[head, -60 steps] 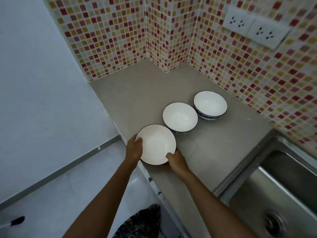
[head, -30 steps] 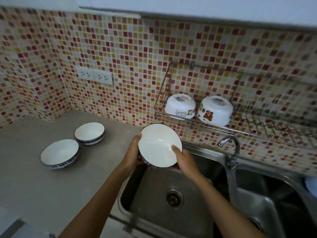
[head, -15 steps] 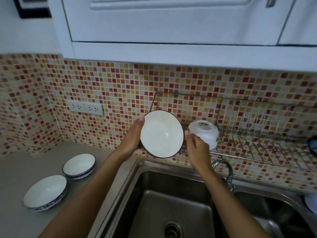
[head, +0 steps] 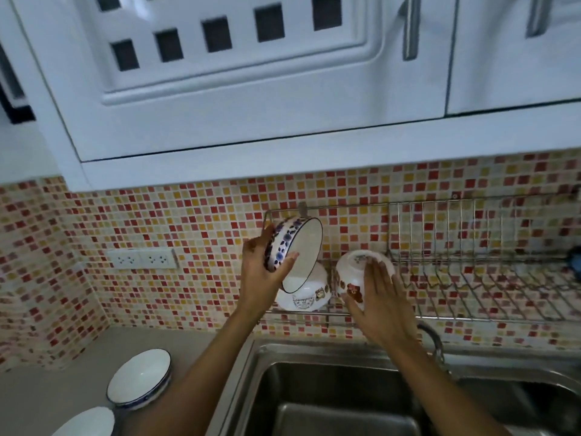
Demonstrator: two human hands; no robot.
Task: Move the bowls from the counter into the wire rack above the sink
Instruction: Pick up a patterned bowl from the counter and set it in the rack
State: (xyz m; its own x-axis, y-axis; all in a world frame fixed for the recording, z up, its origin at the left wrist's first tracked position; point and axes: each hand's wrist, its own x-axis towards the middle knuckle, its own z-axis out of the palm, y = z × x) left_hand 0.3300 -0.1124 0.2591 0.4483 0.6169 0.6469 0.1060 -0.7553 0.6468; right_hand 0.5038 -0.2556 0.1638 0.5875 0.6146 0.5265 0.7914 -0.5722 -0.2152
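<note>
Crowding rack's [head: 440, 316] left end: two upturned bowls [head: 309, 298].

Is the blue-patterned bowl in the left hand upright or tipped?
Tipped: the blue-patterned bowl stands on edge in the left hand, opening facing right.

Two upturned bowls [head: 306, 295] crowd the rack's [head: 471, 316] left end; right stands open.

Left hand [head: 264, 272] raised, fingers curled in a grip; right hand [head: 382, 305] raised, fingers flat.
</note>
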